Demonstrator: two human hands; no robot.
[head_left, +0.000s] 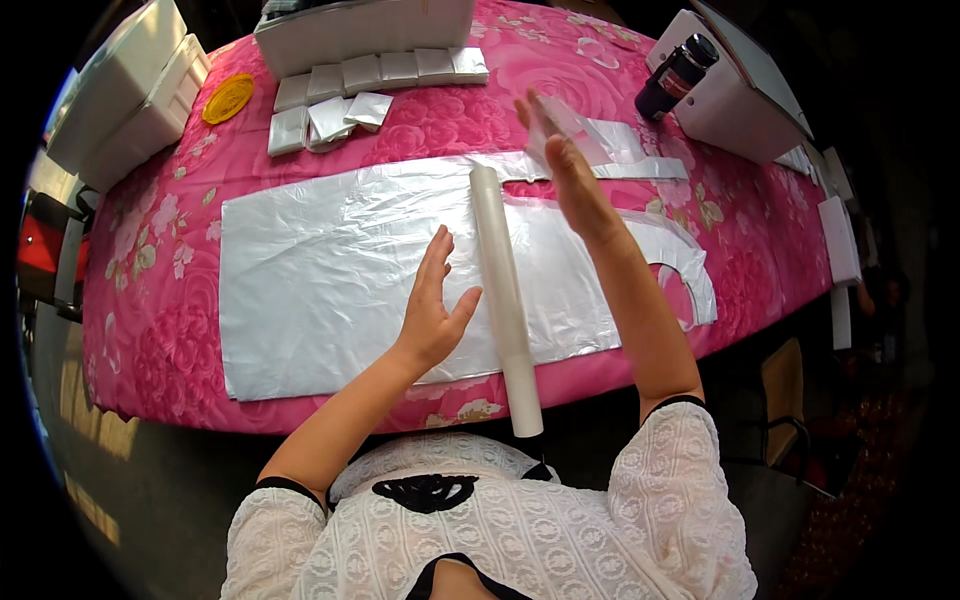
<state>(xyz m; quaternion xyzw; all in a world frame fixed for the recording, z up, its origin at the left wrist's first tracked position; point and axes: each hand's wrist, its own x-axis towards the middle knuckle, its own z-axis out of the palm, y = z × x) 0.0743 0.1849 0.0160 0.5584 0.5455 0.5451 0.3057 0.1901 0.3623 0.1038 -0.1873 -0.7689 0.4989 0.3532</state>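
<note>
A flat silvery-white plastic bag [300, 290] lies spread on the table, with two strap-like handles at its right end. A long, pale roller tube [505, 300] rests across it, its near end jutting past the table edge. My left hand [433, 315] is open, fingers stretched and thumb apart, over the bag just left of the tube. My right hand [575, 180] is raised right of the tube's far end, fingers stretched out and slightly blurred. Thin translucent plastic film [610, 140] shows beside it; I see no grip on the film.
Small folded silvery packets [400, 70] line the far side before a white box [365, 38]. A yellow disc [228, 98] and white foam boxes [150, 110] are at left. A dark flask [678, 78] stands beside another white box [735, 110] at right. Pink floral cloth [160, 330] covers the table.
</note>
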